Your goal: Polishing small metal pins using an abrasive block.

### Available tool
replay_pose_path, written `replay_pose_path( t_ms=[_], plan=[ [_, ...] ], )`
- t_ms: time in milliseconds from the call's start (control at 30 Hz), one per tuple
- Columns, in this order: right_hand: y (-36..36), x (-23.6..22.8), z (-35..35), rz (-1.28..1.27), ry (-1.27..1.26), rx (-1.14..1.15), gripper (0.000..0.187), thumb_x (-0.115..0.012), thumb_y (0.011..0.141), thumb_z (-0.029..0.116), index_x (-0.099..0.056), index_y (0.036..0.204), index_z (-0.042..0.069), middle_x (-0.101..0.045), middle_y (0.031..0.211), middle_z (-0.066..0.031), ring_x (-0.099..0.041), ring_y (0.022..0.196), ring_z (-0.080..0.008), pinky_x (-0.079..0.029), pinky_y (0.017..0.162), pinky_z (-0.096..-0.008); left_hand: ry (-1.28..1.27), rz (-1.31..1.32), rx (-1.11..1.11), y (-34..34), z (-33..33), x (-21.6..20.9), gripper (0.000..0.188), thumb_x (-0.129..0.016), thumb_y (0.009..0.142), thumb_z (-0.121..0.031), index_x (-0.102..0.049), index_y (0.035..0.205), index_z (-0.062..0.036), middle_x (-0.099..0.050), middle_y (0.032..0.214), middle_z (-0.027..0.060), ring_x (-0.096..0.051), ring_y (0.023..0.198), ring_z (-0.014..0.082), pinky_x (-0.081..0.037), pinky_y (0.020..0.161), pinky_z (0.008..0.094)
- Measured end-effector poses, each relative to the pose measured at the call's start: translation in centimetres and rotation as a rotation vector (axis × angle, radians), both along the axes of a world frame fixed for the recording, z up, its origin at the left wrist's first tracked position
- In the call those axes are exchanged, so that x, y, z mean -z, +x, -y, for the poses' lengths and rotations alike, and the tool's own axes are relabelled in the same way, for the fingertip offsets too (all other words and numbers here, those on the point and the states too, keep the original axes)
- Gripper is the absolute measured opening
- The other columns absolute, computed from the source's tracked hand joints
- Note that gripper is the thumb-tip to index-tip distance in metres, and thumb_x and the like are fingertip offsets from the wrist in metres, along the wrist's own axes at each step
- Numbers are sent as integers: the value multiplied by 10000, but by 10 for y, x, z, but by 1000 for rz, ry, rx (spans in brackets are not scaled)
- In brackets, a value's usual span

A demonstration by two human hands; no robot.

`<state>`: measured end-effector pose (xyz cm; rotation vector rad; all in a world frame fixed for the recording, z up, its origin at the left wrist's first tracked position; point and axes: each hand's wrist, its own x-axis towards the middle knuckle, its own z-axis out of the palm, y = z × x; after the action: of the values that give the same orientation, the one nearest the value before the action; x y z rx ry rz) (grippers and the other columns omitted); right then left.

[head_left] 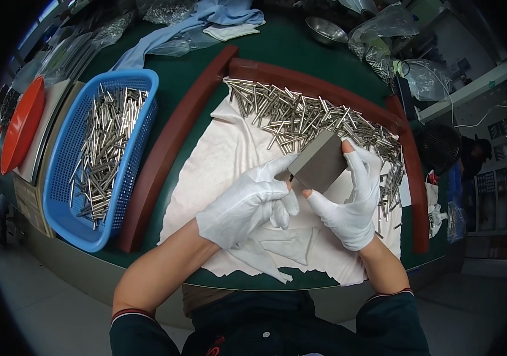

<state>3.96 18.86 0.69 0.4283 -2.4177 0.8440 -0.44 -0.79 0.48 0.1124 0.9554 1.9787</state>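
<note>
A flat grey-brown block is tilted up over a white cloth. My right hand, in a white glove with bare fingertips showing, grips the block by its right side, thumb near the lower edge and a finger at the upper corner. My left hand, gloved the same way, is closed at the block's left edge. Something small and dark shows by its fingertips, too small to name. Beyond the block lies a heap of shiny metal pins. A folded white cloth piece lies below my hands.
Dark red wooden rails border the cloth on the left, back and right. To the left stands a blue perforated basket of metal pins, beside an orange-red dish. A metal bowl, plastic bags and a blue cloth lie at the back.
</note>
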Motion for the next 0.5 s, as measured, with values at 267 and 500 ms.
replay_pose_path(
  t_ms=[267,500],
  plan=[
    [-1,-7,-3,-56,36,-13,851,-821,573,140,-439,1324,22,-468,1137,-121,-493,1005,-231,-418,874,-326,-55,-127,-6,-2,0,4,611,-547,867,-78,-271,1397,47,-595,939,130,-598,586,132,-515,461,223],
    [1,-14,-5,53,65,-35,853,-814,563,125,-436,1321,17,-482,1138,-127,-499,1004,-253,-428,853,-349,-158,-149,14,-3,-1,5,571,-539,864,-54,-313,1377,53,-609,962,135,-606,593,134,-504,450,217]
  ],
)
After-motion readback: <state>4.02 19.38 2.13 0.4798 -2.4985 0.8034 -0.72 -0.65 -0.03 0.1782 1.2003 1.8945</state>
